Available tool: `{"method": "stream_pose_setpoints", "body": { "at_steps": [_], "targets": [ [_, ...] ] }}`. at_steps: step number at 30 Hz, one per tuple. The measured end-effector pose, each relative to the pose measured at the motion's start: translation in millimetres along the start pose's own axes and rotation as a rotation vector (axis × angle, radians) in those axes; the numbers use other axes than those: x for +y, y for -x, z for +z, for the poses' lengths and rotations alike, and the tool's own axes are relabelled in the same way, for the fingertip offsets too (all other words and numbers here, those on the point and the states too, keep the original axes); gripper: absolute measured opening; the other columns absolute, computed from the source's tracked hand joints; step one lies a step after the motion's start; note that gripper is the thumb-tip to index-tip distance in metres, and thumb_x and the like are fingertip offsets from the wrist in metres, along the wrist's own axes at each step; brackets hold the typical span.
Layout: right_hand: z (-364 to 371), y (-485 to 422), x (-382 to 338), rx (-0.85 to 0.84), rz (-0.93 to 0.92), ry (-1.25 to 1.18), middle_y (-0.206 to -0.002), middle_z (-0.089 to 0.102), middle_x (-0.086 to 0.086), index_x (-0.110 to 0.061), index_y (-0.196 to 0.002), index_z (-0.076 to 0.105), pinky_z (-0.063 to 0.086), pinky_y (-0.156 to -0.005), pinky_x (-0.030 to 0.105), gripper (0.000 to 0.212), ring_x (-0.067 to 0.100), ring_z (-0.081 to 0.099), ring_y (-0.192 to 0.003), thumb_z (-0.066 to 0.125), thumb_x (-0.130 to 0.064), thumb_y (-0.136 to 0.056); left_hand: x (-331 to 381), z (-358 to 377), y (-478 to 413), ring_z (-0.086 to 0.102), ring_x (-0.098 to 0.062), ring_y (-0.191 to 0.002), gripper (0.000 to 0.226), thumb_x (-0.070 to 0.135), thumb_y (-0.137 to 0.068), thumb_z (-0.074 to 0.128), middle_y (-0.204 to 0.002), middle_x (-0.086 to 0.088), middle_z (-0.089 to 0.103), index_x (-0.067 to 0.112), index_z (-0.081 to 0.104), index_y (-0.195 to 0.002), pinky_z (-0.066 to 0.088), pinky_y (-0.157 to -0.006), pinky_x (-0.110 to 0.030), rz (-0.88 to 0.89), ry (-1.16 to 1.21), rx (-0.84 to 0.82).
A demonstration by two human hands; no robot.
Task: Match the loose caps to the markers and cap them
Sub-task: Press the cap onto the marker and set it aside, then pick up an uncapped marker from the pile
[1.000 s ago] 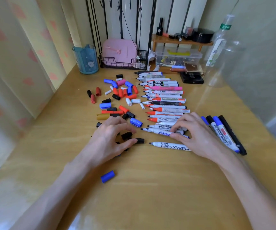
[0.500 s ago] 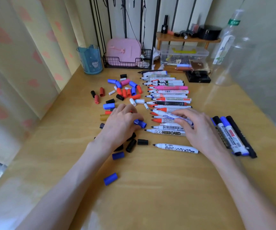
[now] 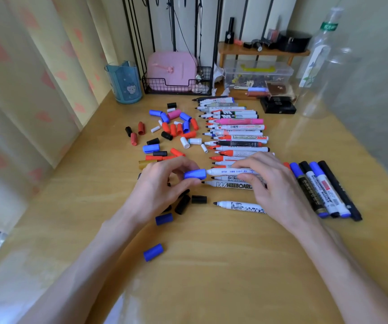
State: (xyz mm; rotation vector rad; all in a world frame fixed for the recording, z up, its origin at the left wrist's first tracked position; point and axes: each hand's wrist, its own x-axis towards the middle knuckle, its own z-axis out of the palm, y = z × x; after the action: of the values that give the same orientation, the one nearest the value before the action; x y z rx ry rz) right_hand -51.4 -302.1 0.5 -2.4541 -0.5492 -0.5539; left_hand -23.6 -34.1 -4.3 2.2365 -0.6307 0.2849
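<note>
No longer apart: blue cap (image 3: 194,174), marker (image 3: 230,171).

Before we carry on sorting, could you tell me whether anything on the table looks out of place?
A stray blue cap lies alone on the table, much nearer the person than the cap pile, where it could be overlooked. Nothing looks spilled or damaged.

Four capped markers (image 3: 323,190) lie together at the right of the frame. Up the middle I make it about nineteen uncapped markers (image 3: 242,137), counting the white marker (image 3: 225,171) in the right hand (image 3: 274,183); they're packed too tight to be sure. Eight blue caps (image 3: 153,252), counting the blue cap (image 3: 194,174) in the left hand (image 3: 162,185). One pink cap (image 3: 173,114), one gold cap (image 3: 147,164). Upper left, one blue cup (image 3: 124,83).
</note>
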Motion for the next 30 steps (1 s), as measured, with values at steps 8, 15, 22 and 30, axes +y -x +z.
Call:
{"method": "stream_pose_setpoints", "body": {
  "at_steps": [8,15,22,30],
  "targets": [
    [5.1,-0.4,-13.6,-0.064,-0.055,0.045,-0.112,0.064,-0.006,-0.015,-0.116,0.066,0.042,-0.09,0.032,0.015,0.019,0.058,-0.105,0.062,-0.011,-0.102,1.8,3.5,1.9,0.057,0.007,-0.078,0.022,0.031,-0.092,0.078,-0.092,0.03,0.063,0.022,0.077,-0.112,0.04,-0.07,-0.006,0.079,-0.059,0.013],
    [17.5,-1.6,-12.3,-0.043,-0.065,0.045,-0.112,0.071,-0.004,-0.013,-0.122,0.068,0.043,-0.091,0.029,0.025,0.019,0.06,-0.1,0.055,-0.013,-0.101,-4.8,4.0,0.3,0.055,0.013,-0.083,0.02,0.03,-0.094,0.076,-0.096,0.029,0.061,0.023,0.075,-0.112,0.039,-0.075,-0.005,0.083,-0.107,0.035],
    [9.0,-2.7,-9.1,0.031,-0.042,0.101,-0.106,0.069,-0.002,-0.01,-0.117,0.071,0.049,-0.087,0.034,0.034,0.022,0.058,-0.1,0.064,0.01,-0.091,-19.8,7.0,-2.8,0.059,-0.008,-0.095,0.018,0.034,-0.096,0.073,-0.097,0.018,0.067,0.029,0.074,-0.113,0.051,-0.081,-0.033,-0.018,-0.154,0.023],
    [4.3,-0.8,-8.5,0.054,0.022,0.101,-0.109,0.068,-0.004,-0.013,-0.119,0.069,0.044,-0.089,0.026,0.027,0.019,0.057,-0.105,0.063,0.002,-0.097,-28.7,11.8,0.2,0.056,-0.019,-0.107,0.025,0.035,-0.095,0.073,-0.113,0.008,0.062,0.023,0.076,-0.117,0.049,-0.092,-0.033,0.01,-0.249,-0.008]
  ]
}}
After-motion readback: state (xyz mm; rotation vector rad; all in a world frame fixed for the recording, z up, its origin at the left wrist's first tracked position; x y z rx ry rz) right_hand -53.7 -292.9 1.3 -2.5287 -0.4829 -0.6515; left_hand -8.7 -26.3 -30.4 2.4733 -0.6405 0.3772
